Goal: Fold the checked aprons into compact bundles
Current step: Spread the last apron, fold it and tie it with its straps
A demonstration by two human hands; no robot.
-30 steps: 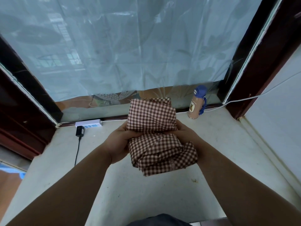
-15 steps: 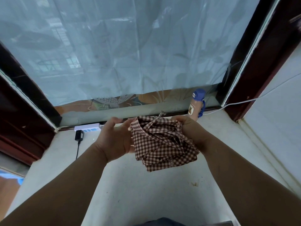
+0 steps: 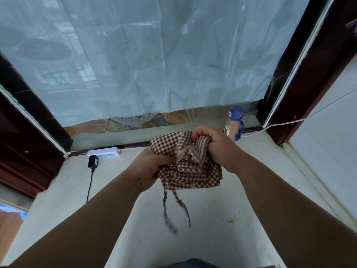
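Both your hands are clamped on the apron (image 3: 193, 176), close together. It's in the air above the ledge (image 3: 193, 238), not resting on it.

Right hand (image 3: 214, 146): fisted round a bunched top section. Left hand (image 3: 148, 169): grips the left side, fingers mostly hidden by cloth.

My read: the bundle is loose. The middle is crumpled and 2 ties (image 3: 180, 204) dangle below, blurred, probably swinging.

For this step:
- Gather the 2 ties first and tuck them inside a fold, or they'll likely pull the bundle open.
- Flatten the crumpled middle before the next fold and square the edges.
- Consider setting it on the ledge for a flat base.
- Mind the bottle (image 3: 233, 122) just behind your right hand. The power strip (image 3: 103, 152) at back left is apart from the cloth.
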